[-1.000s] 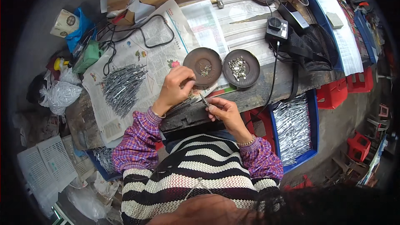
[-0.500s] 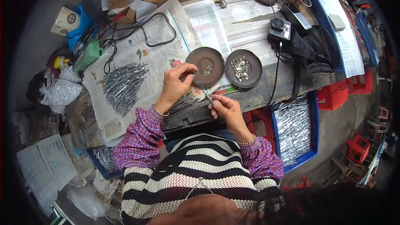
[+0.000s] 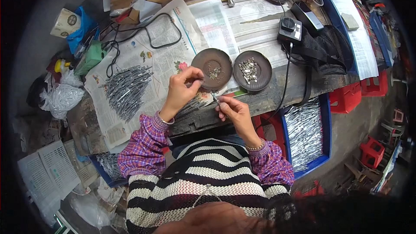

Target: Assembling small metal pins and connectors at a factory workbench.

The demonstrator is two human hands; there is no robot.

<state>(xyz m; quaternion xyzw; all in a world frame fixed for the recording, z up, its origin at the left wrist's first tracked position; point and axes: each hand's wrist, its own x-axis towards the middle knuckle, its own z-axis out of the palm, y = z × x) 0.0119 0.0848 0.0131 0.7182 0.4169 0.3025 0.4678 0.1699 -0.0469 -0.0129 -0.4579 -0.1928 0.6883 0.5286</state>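
Two dark dishes [image 3: 264, 70] are set side by side on the bench [image 3: 260, 105], nearly touching; thin pins [image 3: 214, 71] are held in the L one, small shiny bits [image 3: 248, 71] in the R one; a slim metal pc [image 3: 215, 98] is pinched betw. thumb & fingers of the R hand [image 3: 236, 113], tip pointed up & a bit L, just below the L dish; the L hand [image 3: 183, 88] is held at that dish's L rim, thumb & fingertips brought close; whether they're pressed tog. or a pin is gripped can't be told; dark strips [image 3: 128, 91] are heaped on newspaper [image 3: 164, 71] to the L, w/ more partly hidden by the L hand; silvery strips [image 3: 303, 134] are piled in a blue tray [image 3: 328, 132], lower R.
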